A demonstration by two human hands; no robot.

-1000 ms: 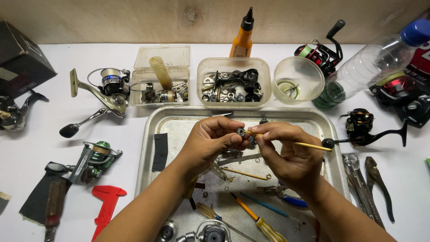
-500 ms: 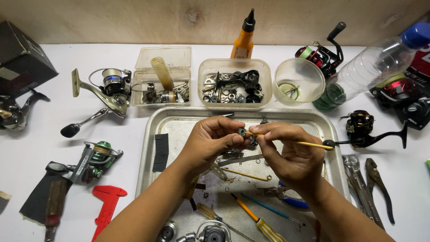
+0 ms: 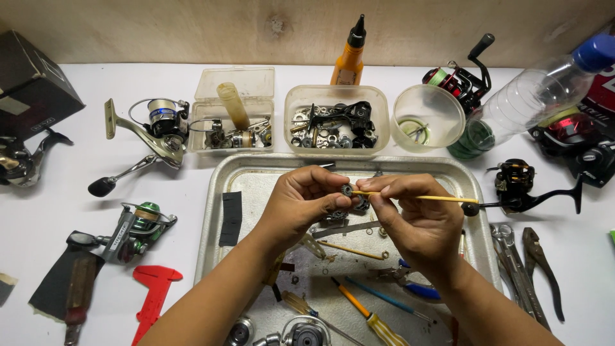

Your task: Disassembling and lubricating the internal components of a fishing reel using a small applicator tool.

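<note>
Both hands sit a touch lower over the tray than a second ago, and the yellow stick now lies level with its tip pushed into the small part instead of slanting off to the right. Above the metal tray (image 3: pixel 221 211), the left hand (image 3: pixel 301 205) is closed, its fingertips pinching a small dark reel part (image 3: pixel 348 190) at the middle of the view. The right hand (image 3: pixel 410 221) is closed too, thumb and forefinger gripping the thin yellow stick (image 3: pixel 426 198), whose far end points right toward the tray's rim. On the tray below the hands lie a yellow-handled screwdriver (image 3: pixel 368 317), a blue-handled tool (image 3: pixel 410 288), a black strip (image 3: pixel 231 218) and loose metal bits. Behind the tray stand a clear box of dark reel parts (image 3: pixel 336 122), a second clear box (image 3: pixel 234 118) with a tan tube in it, a round clear cup (image 3: pixel 428 118) and an orange squeeze bottle (image 3: pixel 349 57). A plastic bottle with a blue cap (image 3: pixel 544 96) lies tilted at upper right, beside a red and black reel (image 3: pixel 461 77). A small black reel (image 3: pixel 519 186) sits just right of the tray, with pliers (image 3: pixel 541 269) and wrenches (image 3: pixel 509 256) near it. To the left are a silver spinning reel (image 3: pixel 154 128), a green reel (image 3: pixel 134 230), a red caliper (image 3: pixel 154 295) and a dark box (image 3: pixel 32 90).
</note>
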